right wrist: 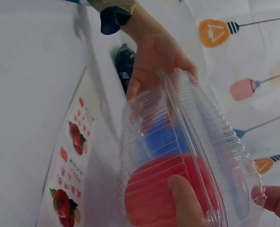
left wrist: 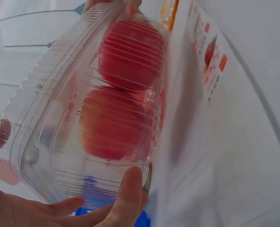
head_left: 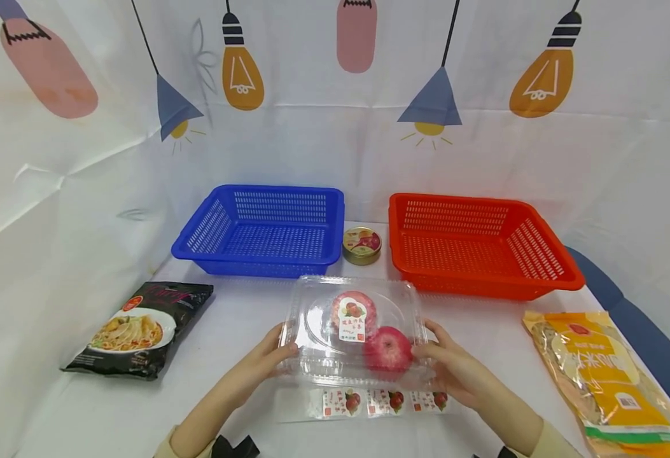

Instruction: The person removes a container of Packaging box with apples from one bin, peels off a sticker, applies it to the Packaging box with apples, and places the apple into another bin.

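Observation:
Between both hands is a clear plastic clamshell box, its lid down and a white apple-print label on top. Two red apples sit inside. At the box's left end, my left hand grips the side, with thumb and fingers around it in the left wrist view. My right hand holds the opposite end, and its thumb presses on the clear wall. The box is held up off the table. Below it lies a strip of apple stickers, partly hidden by the box.
A blue basket and a red basket stand at the back, with a round tin between them. On the left lies a black noodle packet. A yellow food bag lies near the right table edge.

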`<state>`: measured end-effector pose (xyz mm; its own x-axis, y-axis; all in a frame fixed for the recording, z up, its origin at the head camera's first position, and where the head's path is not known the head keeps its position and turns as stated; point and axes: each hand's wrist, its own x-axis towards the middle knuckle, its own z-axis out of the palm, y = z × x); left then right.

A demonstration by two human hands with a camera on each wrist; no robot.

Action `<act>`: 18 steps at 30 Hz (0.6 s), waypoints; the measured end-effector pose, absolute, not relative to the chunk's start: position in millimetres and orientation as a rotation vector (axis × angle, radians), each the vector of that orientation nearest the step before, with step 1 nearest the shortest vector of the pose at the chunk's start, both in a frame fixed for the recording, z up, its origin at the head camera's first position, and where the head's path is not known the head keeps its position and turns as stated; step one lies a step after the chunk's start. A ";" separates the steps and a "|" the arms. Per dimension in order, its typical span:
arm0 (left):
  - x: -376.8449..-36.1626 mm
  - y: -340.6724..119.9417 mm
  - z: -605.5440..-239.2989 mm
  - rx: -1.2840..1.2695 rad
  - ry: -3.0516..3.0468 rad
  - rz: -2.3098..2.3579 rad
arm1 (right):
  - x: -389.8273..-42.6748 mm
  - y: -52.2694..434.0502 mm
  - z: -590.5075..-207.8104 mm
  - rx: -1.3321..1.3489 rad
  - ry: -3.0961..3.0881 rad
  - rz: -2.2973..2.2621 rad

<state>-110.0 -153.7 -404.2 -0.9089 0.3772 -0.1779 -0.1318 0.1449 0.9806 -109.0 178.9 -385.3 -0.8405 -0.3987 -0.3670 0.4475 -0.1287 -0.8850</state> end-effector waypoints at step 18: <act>-117.0 -178.1 -360.7 0.325 2.288 1.974 | -127.5 140.3 -325.7 0.001 1.754 -2.084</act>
<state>-117.0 -178.1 -360.7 -0.9720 0.2270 0.0614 0.0940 0.1360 0.9862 -127.5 140.3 -325.7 -0.9141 -0.3097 -0.2617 0.3108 -0.1205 -0.9428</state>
